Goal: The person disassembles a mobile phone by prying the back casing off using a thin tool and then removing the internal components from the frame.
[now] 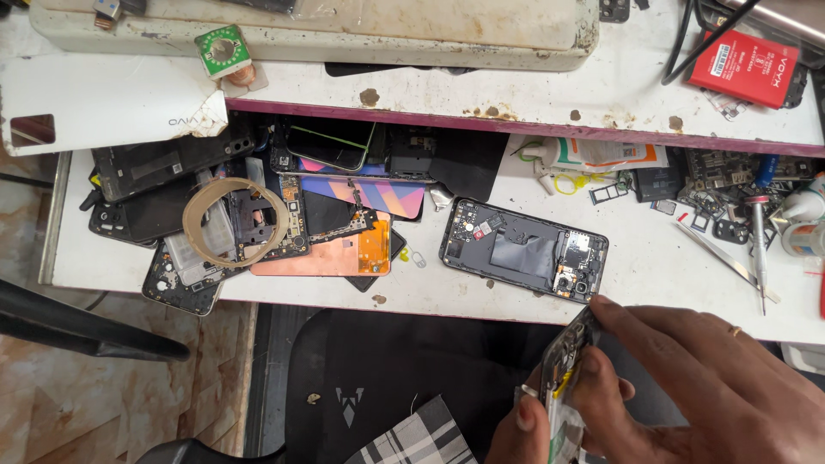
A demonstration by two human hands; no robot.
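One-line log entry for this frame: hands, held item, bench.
left hand: holds phone frame on edge | right hand: fingertips on frame top | opened phone: flat on bench, untouched | parts pile: bench left

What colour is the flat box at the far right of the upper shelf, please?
The box is red; the head view shows it.

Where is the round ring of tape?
In the head view, the tape ring lies on the left side of the bench, on top of the pile of phone parts, left of the opened phone.
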